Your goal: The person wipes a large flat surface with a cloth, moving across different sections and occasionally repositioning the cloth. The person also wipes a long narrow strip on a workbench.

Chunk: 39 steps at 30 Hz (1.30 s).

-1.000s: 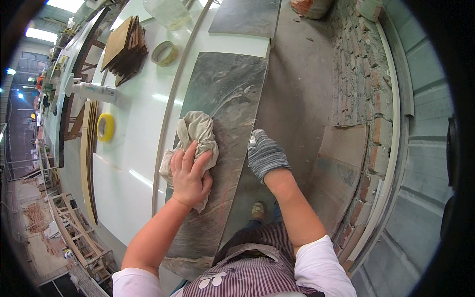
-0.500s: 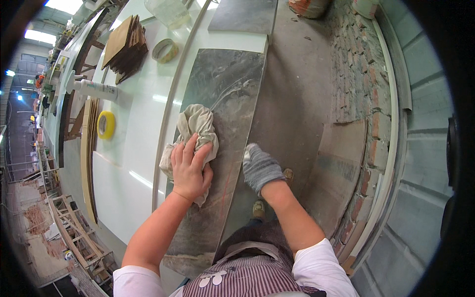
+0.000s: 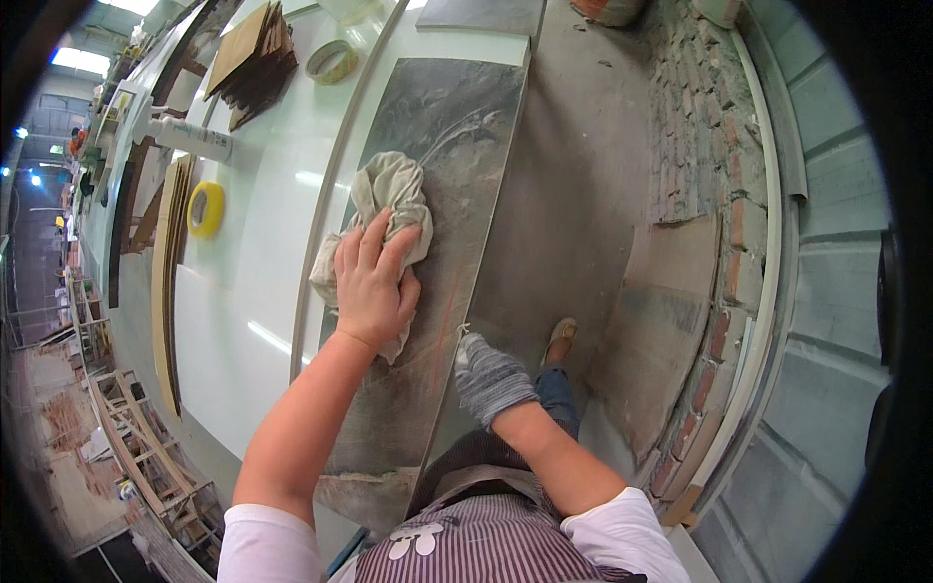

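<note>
A dark grey marbled slab (image 3: 457, 194) with pale veins lies lengthwise before me. On its left side my bare left hand (image 3: 374, 277) presses down on a crumpled off-white cloth (image 3: 389, 185), fingers over its folds. My right hand (image 3: 491, 379), in a grey knit glove, is by the slab's right edge with its fingers curled in. A small whitish bit shows at its tip; whether that is a glove thread or something pinched, I cannot tell.
Left of the slab, a white glossy surface (image 3: 253, 282) carries a yellow tape roll (image 3: 205, 210), another tape roll (image 3: 331, 62), a white bottle (image 3: 194, 138) and brown cardboard pieces (image 3: 253, 53). Another grey slab (image 3: 481, 14) lies beyond. Rough brickwork (image 3: 680, 136) runs along the right.
The slab and table have shifted in view as I moved forward. My gloved right hand has moved nearer to me along the slab's edge. The left hand stays on the cloth.
</note>
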Motion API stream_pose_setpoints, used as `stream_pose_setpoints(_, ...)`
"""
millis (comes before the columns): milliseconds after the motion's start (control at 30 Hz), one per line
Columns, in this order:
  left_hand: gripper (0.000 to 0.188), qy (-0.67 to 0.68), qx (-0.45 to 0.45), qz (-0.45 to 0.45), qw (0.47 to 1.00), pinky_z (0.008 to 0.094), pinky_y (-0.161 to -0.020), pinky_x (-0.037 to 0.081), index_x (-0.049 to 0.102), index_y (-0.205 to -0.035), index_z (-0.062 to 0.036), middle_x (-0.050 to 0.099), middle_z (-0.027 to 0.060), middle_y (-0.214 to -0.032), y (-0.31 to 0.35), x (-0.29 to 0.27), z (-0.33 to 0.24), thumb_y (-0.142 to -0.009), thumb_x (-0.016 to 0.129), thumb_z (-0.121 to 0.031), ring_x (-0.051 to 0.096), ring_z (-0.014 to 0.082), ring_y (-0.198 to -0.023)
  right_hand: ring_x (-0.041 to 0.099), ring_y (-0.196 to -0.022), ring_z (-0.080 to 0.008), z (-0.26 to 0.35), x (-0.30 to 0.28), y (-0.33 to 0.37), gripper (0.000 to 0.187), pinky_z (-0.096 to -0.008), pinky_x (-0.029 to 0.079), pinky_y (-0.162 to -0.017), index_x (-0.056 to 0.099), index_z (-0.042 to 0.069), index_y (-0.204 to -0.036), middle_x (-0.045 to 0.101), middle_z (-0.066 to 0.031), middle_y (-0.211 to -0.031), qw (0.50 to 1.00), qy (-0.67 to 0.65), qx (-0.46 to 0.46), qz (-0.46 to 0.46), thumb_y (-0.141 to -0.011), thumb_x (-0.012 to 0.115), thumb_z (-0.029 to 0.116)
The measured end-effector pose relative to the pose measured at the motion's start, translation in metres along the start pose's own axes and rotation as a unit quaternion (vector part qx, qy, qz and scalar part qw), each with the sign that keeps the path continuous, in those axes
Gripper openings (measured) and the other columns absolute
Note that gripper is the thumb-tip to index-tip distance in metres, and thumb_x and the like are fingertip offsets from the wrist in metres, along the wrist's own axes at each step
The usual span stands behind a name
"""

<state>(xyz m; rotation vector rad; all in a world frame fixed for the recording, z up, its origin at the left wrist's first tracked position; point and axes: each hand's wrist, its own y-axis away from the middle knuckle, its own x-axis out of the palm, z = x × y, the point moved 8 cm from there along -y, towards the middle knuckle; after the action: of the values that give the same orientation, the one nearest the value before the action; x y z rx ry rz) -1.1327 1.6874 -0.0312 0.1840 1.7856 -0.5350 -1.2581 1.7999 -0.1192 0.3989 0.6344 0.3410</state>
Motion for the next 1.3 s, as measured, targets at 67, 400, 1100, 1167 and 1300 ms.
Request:
stream_pose_setpoints(67, 0.059, -0.002, 0.002, -0.008, 1.0, 0.052, -0.11, 0.031, 0.054, -0.132, -0.0159, 0.045, 0.0152, -0.146, 0.001, -0.002, -0.002, -0.074, 0.06, -0.007, 0.043, 0.0415, -0.127, 0.064, -0.088, -0.046, 0.001, 0.006, 0.008, 0.031, -0.0521, 0.051, -0.077, 0.059, 0.001, -0.104, 0.066, -0.0281, -0.093, 1.0, -0.004, 0.012, -0.001, -0.101, 0.044, 0.028)
stream_pose_setpoints(400, 0.057, -0.027, -0.019, -0.04, 0.999, 0.0489, -0.106, 0.033, 0.055, -0.132, -0.0188, 0.047, 0.0132, -0.144, 0.015, -0.002, 0.002, -0.076, 0.061, -0.012, 0.045, 0.0364, -0.125, 0.063, -0.093, -0.0488, -0.001, 0.009, 0.011, 0.026, -0.053, 0.049, -0.078, 0.055, 0.002, -0.1, 0.065, -0.0299, -0.093, 0.999, 0.002, 0.011, -0.035, -0.097, 0.047, 0.026)
stream_pose_setpoints(1100, 0.059, -0.018, -0.003, 0.035, 0.999, 0.0514, -0.103, 0.033, 0.061, -0.124, -0.0156, 0.047, 0.0157, -0.145, 0.217, -0.052, -0.02, -0.065, 0.06, -0.011, 0.045, 0.0388, -0.118, 0.061, -0.097, -0.0511, -0.004, 0.019, 0.017, 0.025, -0.0537, 0.049, -0.081, 0.053, 0.001, -0.106, 0.064, -0.0316, -0.098, 0.998, 0.013, 0.033, -0.047, -0.099, 0.043, 0.023)
stream_pose_setpoints(1167, 0.058, -0.02, -0.004, 0.03, 0.999, 0.0504, -0.102, 0.034, 0.062, -0.124, -0.0171, 0.048, 0.0143, -0.144, 0.217, -0.053, -0.02, -0.066, 0.061, -0.012, 0.046, 0.0377, -0.117, 0.06, -0.096, -0.0513, 0.003, 0.014, 0.021, 0.024, -0.0539, 0.049, -0.081, 0.053, 0.001, -0.105, 0.064, -0.0316, -0.098, 0.997, 0.017, 0.053, -0.044, -0.099, 0.044, 0.022)
stream_pose_setpoints(1300, 0.058, -0.025, -0.007, 0.035, 0.999, 0.0501, -0.103, 0.033, 0.062, -0.124, -0.0174, 0.048, 0.0146, -0.145, 0.219, -0.051, -0.019, -0.067, 0.061, -0.011, 0.046, 0.038, -0.117, 0.062, -0.091, -0.0484, -0.004, 0.047, 0.053, 0.03, -0.0534, 0.05, -0.079, 0.059, 0.003, -0.11, 0.065, -0.0289, -0.094, 0.999, 0.009, 0.017, -0.032, -0.1, 0.045, 0.027)
